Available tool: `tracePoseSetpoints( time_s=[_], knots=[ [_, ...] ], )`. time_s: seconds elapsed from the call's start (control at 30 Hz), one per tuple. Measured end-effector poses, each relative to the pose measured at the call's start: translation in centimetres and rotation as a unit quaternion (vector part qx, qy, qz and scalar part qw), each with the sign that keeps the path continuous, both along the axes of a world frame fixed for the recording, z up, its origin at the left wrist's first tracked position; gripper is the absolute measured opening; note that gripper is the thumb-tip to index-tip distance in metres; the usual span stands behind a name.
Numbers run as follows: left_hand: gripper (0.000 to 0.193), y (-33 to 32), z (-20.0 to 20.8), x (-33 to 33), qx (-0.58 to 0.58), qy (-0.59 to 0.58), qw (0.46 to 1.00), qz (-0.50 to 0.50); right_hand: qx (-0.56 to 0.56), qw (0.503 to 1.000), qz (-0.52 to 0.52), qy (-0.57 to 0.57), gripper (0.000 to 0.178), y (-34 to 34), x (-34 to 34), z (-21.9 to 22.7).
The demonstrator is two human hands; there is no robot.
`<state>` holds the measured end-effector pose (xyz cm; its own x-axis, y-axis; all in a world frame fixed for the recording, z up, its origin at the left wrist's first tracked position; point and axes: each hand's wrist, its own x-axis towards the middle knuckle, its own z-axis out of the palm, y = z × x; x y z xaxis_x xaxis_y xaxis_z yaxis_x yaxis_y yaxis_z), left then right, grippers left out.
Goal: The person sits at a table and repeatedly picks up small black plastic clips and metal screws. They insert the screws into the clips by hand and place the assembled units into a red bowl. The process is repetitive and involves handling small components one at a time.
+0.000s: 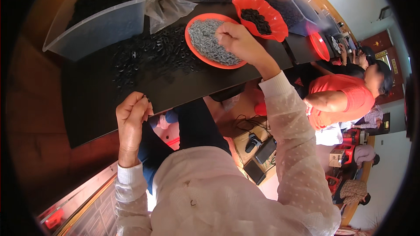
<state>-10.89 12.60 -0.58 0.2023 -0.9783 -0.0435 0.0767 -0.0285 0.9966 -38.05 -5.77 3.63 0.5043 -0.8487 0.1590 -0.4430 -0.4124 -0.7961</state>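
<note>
White cloth of the person's own top [205, 188] lies nearest in the head view, and beyond it both hands are at the dark surface [87, 109]. Left hand [131, 112] is at the near edge; its fingers are pressed together and pinch one small black piece [146, 98], of which only a little shows. Right hand [243, 43] is over the red bowl [232, 66], with its fingers bent inward and the tips down at the heap of small grey pieces [201, 35]. Whether these fingers are closed, or already have hold of one grey piece, I cannot tell.

As for the progress, it seems to me that the work is in the middle of one small cycle: a black piece is in hand, and the grey one is perhaps only being picked. Much appears to be left, because the bowl is well filled and many loose black pieces [168, 50] lie to the left of it. What is done is harder to judge; the scalloped red dish [272, 15] just beyond the bowl contains dark pieces (maybe finished ones, maybe only supply), and a clear tub [103, 35] at the far left also contains a dark heap.
</note>
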Motion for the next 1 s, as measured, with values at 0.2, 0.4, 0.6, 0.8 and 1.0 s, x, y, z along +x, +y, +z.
tracePoseSetpoints(
  time_s=[0.2, 0.4, 0.6, 0.8, 1.0],
  knots=[
    [0.021, -0.2, 0.4, 0.0, 0.005, 0.003, 1.000, -0.011, 0.015, 1.000, -0.017, 0.000, 0.020, 0.6, 1.3, 0.4],
    [0.018, -0.1, 0.2, 0.4, 0.019, 0.017, 0.999, -0.032, -0.220, 0.920, -0.110, 0.306, 0.032, -0.8, 0.7, 0.1],
    [0.019, -0.2, 0.4, 0.4, 0.014, 0.016, 0.999, -0.040, -0.256, 0.950, -0.021, 0.176, 0.019, -2.2, -0.7, -1.8],
    [0.018, -0.2, 0.5, 0.6, 0.012, 0.023, 0.998, -0.049, -0.210, 0.954, -0.066, 0.203, 0.010, -1.6, -0.2, -1.0],
    [0.018, -0.2, 0.4, 0.6, 0.000, 0.021, 0.998, -0.051, -0.205, 0.961, -0.025, 0.186, 0.010, -2.5, -0.9, -1.7]
  ],
)
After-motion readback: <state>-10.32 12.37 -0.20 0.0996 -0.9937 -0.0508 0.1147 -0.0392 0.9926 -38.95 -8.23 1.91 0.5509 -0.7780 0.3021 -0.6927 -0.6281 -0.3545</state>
